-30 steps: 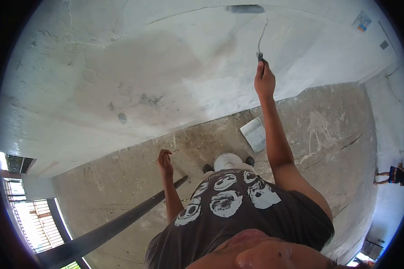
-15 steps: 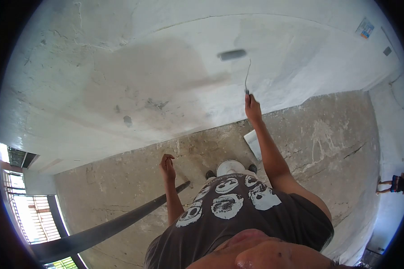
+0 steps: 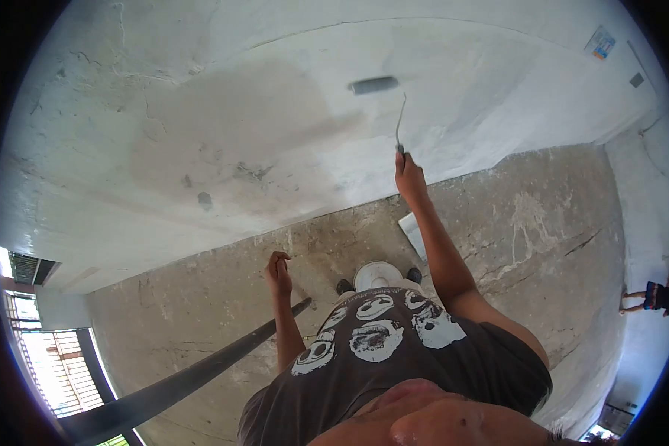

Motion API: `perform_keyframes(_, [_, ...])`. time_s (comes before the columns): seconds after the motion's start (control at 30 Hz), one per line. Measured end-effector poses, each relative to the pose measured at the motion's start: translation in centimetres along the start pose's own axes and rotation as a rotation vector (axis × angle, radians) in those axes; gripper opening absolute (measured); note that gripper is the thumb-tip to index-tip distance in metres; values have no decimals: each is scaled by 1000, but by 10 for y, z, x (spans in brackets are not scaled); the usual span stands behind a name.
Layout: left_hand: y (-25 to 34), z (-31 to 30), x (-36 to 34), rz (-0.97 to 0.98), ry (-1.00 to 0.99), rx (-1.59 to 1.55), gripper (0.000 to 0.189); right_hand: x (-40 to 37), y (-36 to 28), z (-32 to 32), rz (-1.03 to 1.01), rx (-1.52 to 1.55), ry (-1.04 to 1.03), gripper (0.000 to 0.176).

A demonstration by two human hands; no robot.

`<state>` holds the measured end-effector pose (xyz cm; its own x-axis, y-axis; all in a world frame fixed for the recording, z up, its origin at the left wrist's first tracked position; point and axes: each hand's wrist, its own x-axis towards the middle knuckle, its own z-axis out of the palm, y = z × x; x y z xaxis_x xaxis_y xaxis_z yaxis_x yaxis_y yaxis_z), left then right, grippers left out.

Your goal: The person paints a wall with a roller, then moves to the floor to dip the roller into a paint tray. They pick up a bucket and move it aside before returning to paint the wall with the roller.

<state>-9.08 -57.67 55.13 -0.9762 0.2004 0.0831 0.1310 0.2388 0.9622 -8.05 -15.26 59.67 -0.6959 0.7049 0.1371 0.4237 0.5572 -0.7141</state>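
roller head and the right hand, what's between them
In the head view, the dark handle tip and a thin wire rod run from the right hand toward the roller head, pale wall behind; the join is blurred.

The paint roller [image 3: 375, 85] is grey, its handle [image 3: 400, 149] dark. The far wall [image 3: 438, 52] is whitish, with a broad brownish-grey patch [image 3: 223, 119] on the left and dark grey blotches [image 3: 204, 201] nearer. The floor [image 3: 201, 312] is grey-brown, streaked white on the right. Both the bucket [image 3: 377, 274] and the flat object [image 3: 412, 232] to its right are white. The near shirt [image 3: 438, 372] is charcoal with white face-like prints [image 3: 376, 341]; the pole [image 3: 178, 380] at left looks black.
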Motion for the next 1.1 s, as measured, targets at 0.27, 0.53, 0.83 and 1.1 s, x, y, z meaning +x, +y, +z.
perform_keyframes(0.27, [1, -6, 3, -23, -9, 37, 22, 36, -96, -83, -86, 34, 108, 36])
perform_keyframes(0.53, [-6, -4, 2, -5, 14, -3, 17, -5, -35, -33, 3, -109, -16, 44])
perform_keyframes(0.83, [-13, 1, 10, 26, -48, 27, 16, -4, -65, -67, 9, -95, -18, 43])
perform_keyframes(1.1, [3, 5, 15, 33, -55, 26, 18, 13, -119, -86, 19, 29, -97, 43])
